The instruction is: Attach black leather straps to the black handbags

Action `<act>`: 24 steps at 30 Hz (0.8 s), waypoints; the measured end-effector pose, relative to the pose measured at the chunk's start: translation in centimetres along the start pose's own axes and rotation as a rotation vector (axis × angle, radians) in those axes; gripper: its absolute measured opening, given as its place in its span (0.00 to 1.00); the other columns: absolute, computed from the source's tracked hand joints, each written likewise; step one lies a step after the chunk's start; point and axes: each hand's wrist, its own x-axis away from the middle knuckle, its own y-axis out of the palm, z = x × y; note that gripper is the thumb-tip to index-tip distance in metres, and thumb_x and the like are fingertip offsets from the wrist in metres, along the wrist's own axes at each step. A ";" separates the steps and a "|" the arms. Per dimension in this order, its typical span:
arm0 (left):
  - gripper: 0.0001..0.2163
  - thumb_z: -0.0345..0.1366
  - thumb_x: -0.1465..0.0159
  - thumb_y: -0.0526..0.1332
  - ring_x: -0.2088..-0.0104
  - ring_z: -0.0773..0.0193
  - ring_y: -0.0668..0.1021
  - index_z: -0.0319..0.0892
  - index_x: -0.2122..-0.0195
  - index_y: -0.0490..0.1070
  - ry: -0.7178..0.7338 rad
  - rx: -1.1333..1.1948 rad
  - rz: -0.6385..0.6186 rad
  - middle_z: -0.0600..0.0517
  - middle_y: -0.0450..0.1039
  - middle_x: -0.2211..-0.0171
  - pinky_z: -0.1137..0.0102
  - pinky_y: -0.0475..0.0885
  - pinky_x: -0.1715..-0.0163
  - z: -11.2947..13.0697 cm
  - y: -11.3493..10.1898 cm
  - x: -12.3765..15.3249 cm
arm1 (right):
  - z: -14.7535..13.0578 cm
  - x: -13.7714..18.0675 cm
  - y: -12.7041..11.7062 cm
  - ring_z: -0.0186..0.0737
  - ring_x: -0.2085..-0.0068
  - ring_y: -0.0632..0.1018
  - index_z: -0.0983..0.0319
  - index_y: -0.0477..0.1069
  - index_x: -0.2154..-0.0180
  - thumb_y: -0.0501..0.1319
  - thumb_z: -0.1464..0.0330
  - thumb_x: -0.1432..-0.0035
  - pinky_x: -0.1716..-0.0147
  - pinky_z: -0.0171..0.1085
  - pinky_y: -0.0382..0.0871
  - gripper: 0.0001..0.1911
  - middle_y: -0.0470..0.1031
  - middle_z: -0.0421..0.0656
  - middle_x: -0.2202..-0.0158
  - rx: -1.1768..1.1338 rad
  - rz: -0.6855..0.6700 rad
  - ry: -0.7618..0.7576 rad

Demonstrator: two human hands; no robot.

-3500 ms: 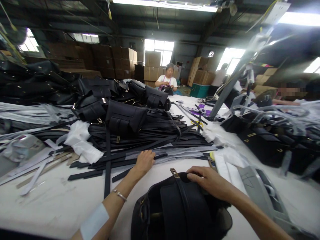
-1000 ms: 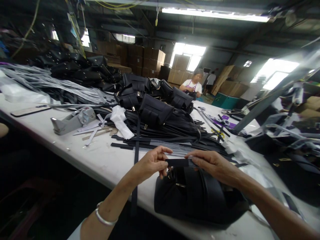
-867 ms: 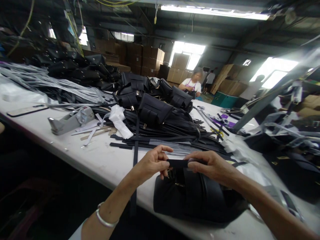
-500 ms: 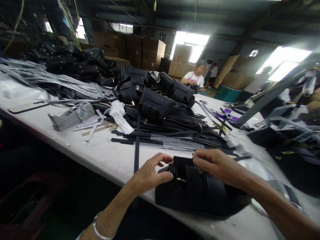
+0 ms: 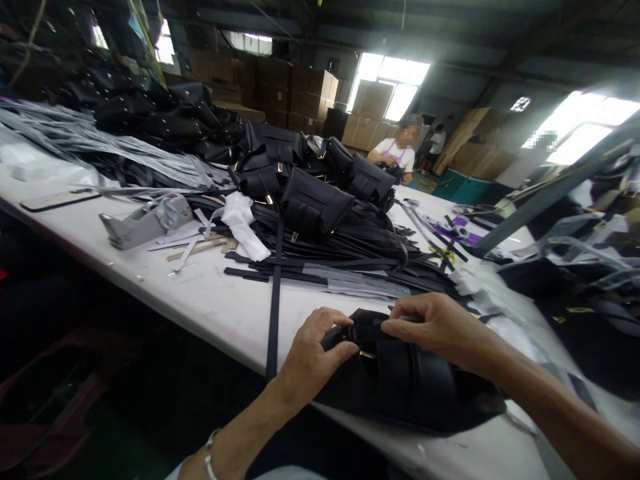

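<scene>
A black handbag (image 5: 415,393) with a gold-coloured metal part on its front lies at the near edge of the white table. My left hand (image 5: 320,350) pinches the bag's upper left corner between thumb and fingers. At the top flap, my right hand (image 5: 425,323) grips the bag's edge with thumb and fingertips pressed together. A long black strap (image 5: 275,300) hangs over the table edge to the left of the bag. Behind the hands lies a heap of black straps (image 5: 350,250), some with clear plastic film.
More black bags (image 5: 315,203) are piled on the straps. A grey tape dispenser (image 5: 145,223), white paper scraps (image 5: 243,223) and a phone (image 5: 60,200) lie to the left. Across the table (image 5: 200,303) sits another person (image 5: 395,153). A slanted metal post (image 5: 540,193) stands at the right.
My left hand has closed onto the bag's corner, where its fingers were more apart. The bag's top flap is pressed lower. My right hand has shifted slightly left along the flap.
</scene>
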 end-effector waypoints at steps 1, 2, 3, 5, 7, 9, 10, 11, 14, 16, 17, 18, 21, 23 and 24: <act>0.11 0.29 0.42 0.65 0.52 0.57 0.74 0.44 0.57 0.73 -0.002 -0.007 0.013 0.50 0.74 0.57 0.63 0.66 0.50 0.0 0.1 0.1 | -0.1 0.0 0.0 0.32 0.78 0.64 0.60 0.74 0.76 0.60 0.55 0.44 0.80 0.32 0.52 0.17 0.64 0.36 0.81 -0.008 -0.005 -0.002; 0.11 0.30 0.42 0.65 0.53 0.57 0.74 0.44 0.57 0.73 -0.004 -0.013 0.023 0.50 0.74 0.57 0.63 0.67 0.50 0.0 0.2 0.1 | -0.3 0.0 -0.1 0.32 0.78 0.64 0.60 0.74 0.76 0.60 0.55 0.44 0.80 0.32 0.52 0.17 0.64 0.36 0.81 -0.014 -0.006 -0.002; 0.11 0.30 0.42 0.65 0.53 0.56 0.74 0.45 0.57 0.73 -0.008 -0.016 0.028 0.50 0.75 0.57 0.63 0.67 0.50 0.0 0.2 0.1 | -0.4 0.0 -0.1 0.32 0.78 0.64 0.60 0.75 0.75 0.60 0.55 0.44 0.80 0.32 0.52 0.17 0.64 0.36 0.81 -0.015 -0.005 0.001; 0.10 0.31 0.42 0.66 0.54 0.55 0.75 0.45 0.58 0.74 -0.013 -0.028 0.038 0.50 0.76 0.58 0.62 0.67 0.51 0.0 0.3 0.2 | -0.5 -0.1 -0.2 0.32 0.78 0.64 0.60 0.75 0.75 0.60 0.55 0.45 0.80 0.32 0.53 0.16 0.64 0.36 0.81 0.001 -0.001 0.005; 0.09 0.31 0.42 0.66 0.55 0.55 0.75 0.46 0.60 0.74 -0.006 -0.047 0.059 0.50 0.76 0.60 0.61 0.68 0.52 0.1 0.4 0.2 | -0.7 -0.2 -0.2 0.33 0.78 0.65 0.60 0.75 0.75 0.60 0.55 0.45 0.80 0.32 0.53 0.17 0.65 0.36 0.81 0.036 0.007 0.002; 0.09 0.31 0.43 0.67 0.55 0.55 0.75 0.46 0.61 0.74 0.016 -0.074 0.084 0.50 0.77 0.60 0.61 0.68 0.52 0.2 0.6 0.2 | -1.2 -0.4 -0.3 0.34 0.78 0.66 0.60 0.75 0.76 0.60 0.55 0.45 0.80 0.33 0.53 0.17 0.67 0.37 0.82 0.092 0.005 -0.005; 0.09 0.31 0.44 0.68 0.55 0.54 0.75 0.46 0.61 0.74 0.033 -0.088 0.095 0.50 0.77 0.60 0.61 0.67 0.52 0.2 0.7 0.2 | -1.5 -0.4 -0.3 0.34 0.78 0.67 0.60 0.75 0.76 0.59 0.56 0.44 0.80 0.33 0.54 0.16 0.68 0.37 0.82 0.127 0.000 -0.014; 0.10 0.31 0.44 0.68 0.56 0.54 0.75 0.46 0.62 0.74 0.050 -0.104 0.102 0.50 0.77 0.61 0.61 0.67 0.52 0.3 0.7 0.2 | -1.9 -0.4 -0.2 0.35 0.78 0.69 0.59 0.75 0.75 0.58 0.59 0.44 0.79 0.33 0.55 0.14 0.70 0.38 0.81 0.166 -0.011 -0.025; 0.10 0.31 0.45 0.70 0.57 0.54 0.75 0.45 0.62 0.74 0.067 -0.142 0.111 0.50 0.77 0.62 0.61 0.67 0.54 0.2 0.9 0.1 | -3.1 -0.4 0.0 0.38 0.74 0.75 0.55 0.78 0.67 0.56 0.67 0.43 0.75 0.34 0.59 0.11 0.78 0.39 0.75 0.278 -0.039 -0.100; 0.09 0.31 0.44 0.69 0.58 0.55 0.75 0.44 0.63 0.74 0.066 -0.155 0.112 0.50 0.77 0.63 0.61 0.66 0.55 0.2 1.0 0.2 | -3.6 -0.3 0.2 0.41 0.68 0.78 0.52 0.79 0.60 0.56 0.69 0.43 0.71 0.35 0.63 0.13 0.81 0.40 0.68 0.315 -0.046 -0.192; 0.09 0.31 0.44 0.69 0.58 0.55 0.75 0.44 0.62 0.74 0.073 -0.162 0.108 0.51 0.77 0.64 0.62 0.66 0.55 0.1 1.0 0.2 | -3.8 -0.3 0.3 0.43 0.65 0.79 0.51 0.78 0.58 0.57 0.67 0.42 0.68 0.36 0.64 0.13 0.81 0.40 0.64 0.327 -0.051 -0.239; 0.09 0.32 0.44 0.69 0.59 0.56 0.75 0.44 0.62 0.74 0.087 -0.168 0.100 0.51 0.77 0.64 0.62 0.66 0.55 0.0 1.1 0.2 | -3.8 -0.3 0.5 0.44 0.63 0.79 0.50 0.77 0.56 0.59 0.66 0.41 0.66 0.36 0.65 0.13 0.81 0.41 0.62 0.342 -0.054 -0.280; 0.09 0.32 0.42 0.68 0.59 0.56 0.75 0.43 0.61 0.73 0.144 -0.195 0.080 0.50 0.76 0.63 0.62 0.65 0.55 -0.2 1.1 0.2 | -3.6 -0.2 0.9 0.45 0.62 0.79 0.49 0.75 0.53 0.62 0.62 0.41 0.65 0.37 0.65 0.13 0.79 0.41 0.60 0.429 -0.046 -0.342; 0.08 0.32 0.41 0.68 0.59 0.57 0.75 0.42 0.61 0.72 0.173 -0.209 0.081 0.50 0.76 0.63 0.62 0.65 0.55 -0.4 1.2 0.2 | -3.3 -0.1 1.1 0.44 0.64 0.79 0.49 0.75 0.52 0.62 0.62 0.40 0.66 0.36 0.65 0.13 0.79 0.41 0.61 0.508 -0.034 -0.375; 0.08 0.32 0.41 0.67 0.59 0.57 0.75 0.42 0.61 0.72 0.186 -0.214 0.085 0.50 0.76 0.63 0.62 0.65 0.55 -0.5 1.3 0.2 | -3.2 -0.1 1.2 0.43 0.65 0.78 0.51 0.75 0.52 0.62 0.62 0.39 0.67 0.36 0.64 0.13 0.78 0.42 0.63 0.545 -0.034 -0.401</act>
